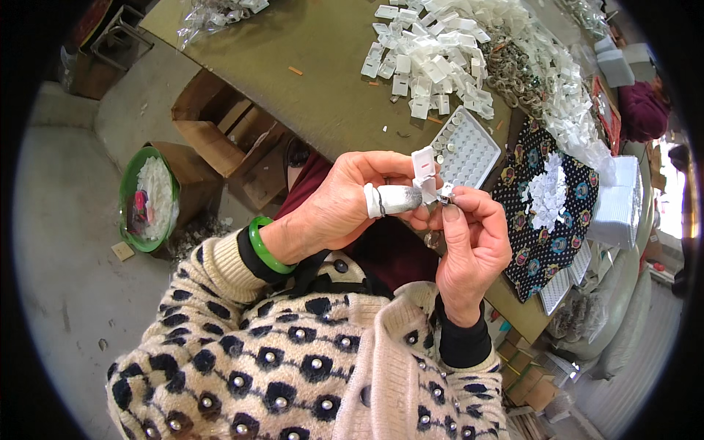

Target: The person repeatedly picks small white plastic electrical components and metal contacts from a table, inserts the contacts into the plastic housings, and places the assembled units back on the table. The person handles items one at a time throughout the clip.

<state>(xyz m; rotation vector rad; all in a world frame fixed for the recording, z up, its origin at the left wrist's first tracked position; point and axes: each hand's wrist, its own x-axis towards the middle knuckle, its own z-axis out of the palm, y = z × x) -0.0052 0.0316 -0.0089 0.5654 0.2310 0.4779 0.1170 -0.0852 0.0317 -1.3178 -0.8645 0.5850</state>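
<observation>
My left hand (pixel 339 198) is closed on a small white flap-like plastic card (pixel 423 163) with a red mark, held upright. A white wrap (pixel 394 199), smudged grey and tied with dark cord, covers its thumb. My right hand (pixel 473 246) pinches a small shiny metal piece (pixel 445 197) against the card's lower part; fingers hide most of it. Just beyond both hands lies a white tray (pixel 469 150) with rows of round pockets, some small round pieces along its left edge. Farther off is a pile of white plastic cards (pixel 433 62).
On the green table (pixel 293 44), a dark patterned cloth (pixel 524 242) carries white paper bits (pixel 546 194), beside stacked white trays (pixel 616 202). Tangled metal pieces (pixel 517 77) lie farther back. A green basin (pixel 176 194) and open cardboard box (pixel 213 139) stand at left. Another person's sleeve (pixel 644 110) shows far right.
</observation>
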